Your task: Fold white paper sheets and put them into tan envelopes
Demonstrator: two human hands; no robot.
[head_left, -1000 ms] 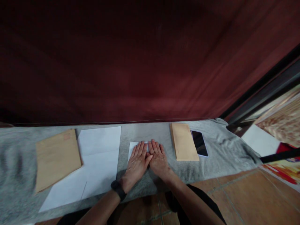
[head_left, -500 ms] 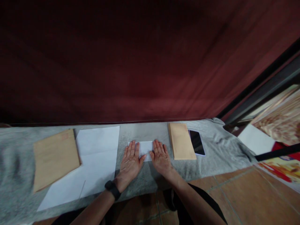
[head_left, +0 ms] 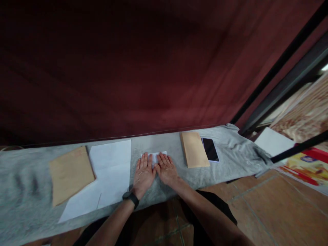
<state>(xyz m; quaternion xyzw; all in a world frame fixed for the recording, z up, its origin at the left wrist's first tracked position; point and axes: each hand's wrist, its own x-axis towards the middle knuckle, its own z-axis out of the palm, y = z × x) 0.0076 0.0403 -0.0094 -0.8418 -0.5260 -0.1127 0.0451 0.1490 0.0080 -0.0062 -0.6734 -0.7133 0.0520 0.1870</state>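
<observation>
Because the long grey cloth-covered bench [head_left: 235, 159] looks soft, uneven pressure or a sideways slip of the left hand [head_left: 144, 175] or right hand [head_left: 166, 171] could, I judge, wrinkle the small white rectangular paper [head_left: 154, 158] or skew it. Both hands lie flat on it with fingers straight and slightly parted, pinching nothing. Mostly hidden, the paper sits well in from the corners, between the bench's near and far edges; what shows is a smooth-looking, pale strip with a straight far edge. Whether it is folded, I cannot tell.
</observation>
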